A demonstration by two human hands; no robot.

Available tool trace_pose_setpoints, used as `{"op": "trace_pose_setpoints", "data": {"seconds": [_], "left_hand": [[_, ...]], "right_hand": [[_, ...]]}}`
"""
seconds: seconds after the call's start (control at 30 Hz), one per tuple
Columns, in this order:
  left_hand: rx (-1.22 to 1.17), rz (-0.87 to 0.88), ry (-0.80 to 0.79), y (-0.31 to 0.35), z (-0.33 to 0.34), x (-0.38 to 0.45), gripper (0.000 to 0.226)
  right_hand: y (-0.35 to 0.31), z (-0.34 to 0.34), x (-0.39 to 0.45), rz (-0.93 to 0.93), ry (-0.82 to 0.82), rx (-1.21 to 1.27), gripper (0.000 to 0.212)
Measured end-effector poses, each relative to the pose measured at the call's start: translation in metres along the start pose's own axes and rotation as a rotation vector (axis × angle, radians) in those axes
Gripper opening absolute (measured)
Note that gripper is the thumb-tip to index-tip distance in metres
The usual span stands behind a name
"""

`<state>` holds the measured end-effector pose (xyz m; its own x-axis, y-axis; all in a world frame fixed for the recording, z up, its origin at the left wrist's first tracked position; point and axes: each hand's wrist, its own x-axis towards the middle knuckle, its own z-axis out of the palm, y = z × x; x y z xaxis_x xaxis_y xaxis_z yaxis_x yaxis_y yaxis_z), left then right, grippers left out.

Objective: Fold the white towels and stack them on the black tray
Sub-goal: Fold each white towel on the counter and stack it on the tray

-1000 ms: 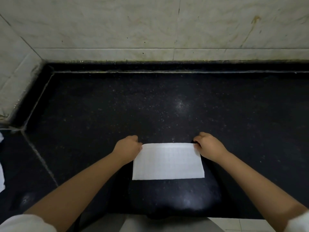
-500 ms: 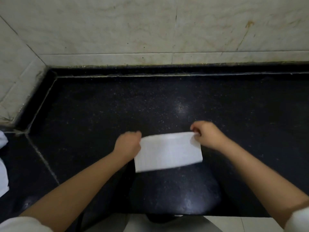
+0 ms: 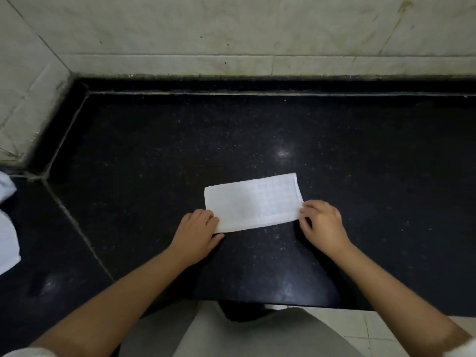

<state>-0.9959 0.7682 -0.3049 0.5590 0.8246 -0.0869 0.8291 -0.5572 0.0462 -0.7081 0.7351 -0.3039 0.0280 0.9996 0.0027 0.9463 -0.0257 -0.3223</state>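
A folded white towel [image 3: 253,202] lies flat on the black stone counter [image 3: 257,130], slightly tilted with its right end farther from me. My left hand [image 3: 197,231] pinches the towel's near left corner, thumb lying along the near edge. My right hand [image 3: 323,224] has its curled fingers on the near right corner. No black tray is in view.
More white cloth [image 3: 7,243] lies at the far left edge of the counter, with another piece [image 3: 6,189] just behind it. A tiled wall [image 3: 231,34] closes the back and left. The counter's front edge [image 3: 283,305] is near my legs.
The towel was lifted by its far corners and set down farther from the front edge, now tilted. Both hands have gone from the far corners to the near corners.
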Motion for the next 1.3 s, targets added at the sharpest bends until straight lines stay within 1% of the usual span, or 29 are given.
{"op": "trace_pose_setpoints", "data": {"seconds": [0.03,0.07,0.13,0.17,0.23,0.3,0.33,0.47,0.53,0.63,0.67,0.73,0.8,0.87,0.9,0.97,1.03,1.07,1.1,1.17,1.2,1.27,1.3], "left_hand": [[-0.008,-0.005,0.054,0.001,-0.001,0.002,0.026],[-0.009,-0.026,0.081,0.003,-0.003,0.006,0.024],[-0.029,-0.093,0.133,0.012,-0.007,0.020,0.032],[-0.093,-0.144,0.101,0.019,-0.009,0.030,0.040],[-0.169,-0.252,-0.029,0.032,-0.008,0.045,0.058],[-0.179,-0.327,-0.126,0.040,0.000,0.055,0.064],[-0.167,-0.345,-0.150,0.044,0.006,0.057,0.065],[-0.130,-0.351,-0.187,0.046,0.016,0.055,0.065],[-0.142,-0.351,-0.181,0.046,0.016,0.055,0.065],[-0.207,-0.351,-0.172,0.043,0.014,0.058,0.064],[-0.244,-0.355,-0.149,0.041,0.011,0.058,0.063],[-0.331,-0.386,-0.042,0.034,0.003,0.055,0.061],[-0.406,-0.471,0.079,0.022,-0.004,0.044,0.058],[-0.444,-0.559,0.142,0.008,-0.005,0.025,0.055],[-0.451,-0.588,0.150,0.001,-0.004,0.014,0.054],[-0.444,-0.621,0.151,-0.012,0.000,-0.007,0.051],[-0.440,-0.652,0.146,-0.022,0.005,-0.027,0.049],[-0.433,-0.669,0.143,-0.024,0.007,-0.035,0.049],[-0.426,-0.681,0.143,-0.026,0.008,-0.042,0.051],[-0.429,-0.673,0.165,-0.030,0.013,-0.050,0.067],[-0.431,-0.671,0.176,-0.030,0.015,-0.052,0.072],[-0.451,-0.657,0.162,-0.029,0.017,-0.051,0.074],[-0.460,-0.647,0.159,-0.027,0.015,-0.049,0.071]], "right_hand": [[-0.004,-0.003,0.001,0.100,0.032,0.024,0.008],[-0.009,-0.005,0.003,0.200,0.027,0.017,0.013],[-0.017,-0.004,0.008,0.348,-0.059,-0.056,0.026],[-0.021,-0.004,0.010,0.392,-0.105,-0.076,0.029],[-0.027,-0.001,0.013,0.462,-0.154,-0.063,0.030],[-0.028,0.000,0.018,0.560,-0.186,-0.006,0.028],[-0.028,-0.001,0.020,0.598,-0.195,0.023,0.026],[-0.034,0.001,0.025,0.638,-0.193,0.108,0.014],[-0.036,0.003,0.025,0.643,-0.178,0.202,0.002],[-0.042,-0.007,0.029,0.666,-0.130,0.394,0.009],[-0.046,-0.012,0.031,0.644,-0.094,0.470,0.012],[-0.064,-0.022,0.036,0.539,-0.005,0.570,0.015],[-0.092,-0.024,0.038,0.404,0.082,0.611,0.016],[-0.123,-0.016,0.038,0.249,0.119,0.632,0.014],[-0.137,-0.008,0.038,0.176,0.105,0.620,0.012],[-0.156,0.017,0.034,0.031,0.018,0.536,0.020],[-0.165,0.044,0.026,-0.144,-0.078,0.336,0.021],[-0.165,0.055,0.022,-0.213,-0.093,0.247,0.019],[-0.163,0.064,0.019,-0.244,-0.079,0.221,0.022],[-0.158,0.071,0.018,-0.301,-0.066,0.221,0.031],[-0.156,0.071,0.020,-0.321,-0.063,0.221,0.032],[-0.154,0.068,0.023,-0.349,-0.040,0.237,0.027],[-0.153,0.067,0.024,-0.348,-0.020,0.259,0.020]]}}
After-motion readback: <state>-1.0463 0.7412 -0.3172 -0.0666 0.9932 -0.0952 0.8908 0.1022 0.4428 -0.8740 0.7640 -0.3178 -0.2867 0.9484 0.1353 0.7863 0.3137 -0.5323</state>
